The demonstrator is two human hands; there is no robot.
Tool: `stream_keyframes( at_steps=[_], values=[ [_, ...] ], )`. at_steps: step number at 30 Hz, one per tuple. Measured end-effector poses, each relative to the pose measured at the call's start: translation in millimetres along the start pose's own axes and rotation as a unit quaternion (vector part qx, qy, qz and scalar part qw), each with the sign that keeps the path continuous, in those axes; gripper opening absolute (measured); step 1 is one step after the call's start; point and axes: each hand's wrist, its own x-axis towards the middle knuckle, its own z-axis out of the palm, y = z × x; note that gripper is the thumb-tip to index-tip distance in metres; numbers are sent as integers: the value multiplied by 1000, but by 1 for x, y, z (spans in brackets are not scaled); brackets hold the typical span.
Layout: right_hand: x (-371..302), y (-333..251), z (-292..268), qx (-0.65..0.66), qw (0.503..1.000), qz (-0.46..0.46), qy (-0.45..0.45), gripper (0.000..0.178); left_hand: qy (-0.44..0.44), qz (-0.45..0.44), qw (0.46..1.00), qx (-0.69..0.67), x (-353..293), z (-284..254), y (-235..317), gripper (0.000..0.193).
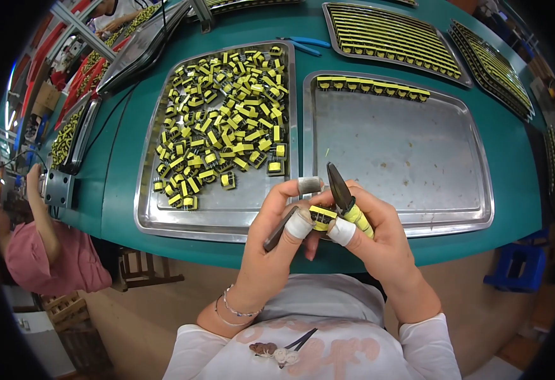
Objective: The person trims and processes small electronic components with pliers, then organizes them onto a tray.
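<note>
In front of me, at the near edge of the trays, my left hand [276, 231] and my right hand [379, 235] meet around one small yellow-and-black transformer [322, 217]. White-wrapped thumbs press on it from both sides. A flat dark bar-like tool [280, 229] also lies in my left hand, beneath the thumb. Grey tape wraps my left index fingertip. Held in my right hand is a tool with a dark pointed blade [338, 185] and a yellow-wrapped handle [358, 219], its tip pointing up and away. The fingers behind the transformer are partly hidden.
At left, a metal tray [143, 209] carries a loose heap of transformers. The right tray [410, 158] has one row along its far edge. Blue-handled pliers [308, 45] lie behind them. Filled trays [394, 41] stand further back. A person in pink [56, 256] sits at left.
</note>
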Motion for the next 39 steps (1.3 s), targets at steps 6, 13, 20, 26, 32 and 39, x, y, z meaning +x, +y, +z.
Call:
stream_keyframes(
  at_steps=[6, 13, 20, 26, 32, 39],
  values=[
    [-8, 1, -3, -73, 996, -1, 47, 29, 38, 89, 992, -82, 4, -6, -6, 43],
    [-5, 9, 5, -188, 976, -103, 34, 31, 2, 117, 939, -324, 16, 3, -5, 78],
    [2, 14, 6, -343, 907, -243, 30, 43, 16, 135, 976, -171, 15, 16, -1, 89],
    [0, 13, 8, -372, 894, -249, 35, 48, -6, 97, 987, -131, 14, 13, 0, 106],
    [-2, 5, 8, -418, 877, -238, 13, 51, -2, 72, 995, -71, 13, 14, 2, 113],
    [-2, 8, 8, -382, 890, -242, 47, 47, -53, 87, 994, -42, 11, 9, -6, 115]
  ],
)
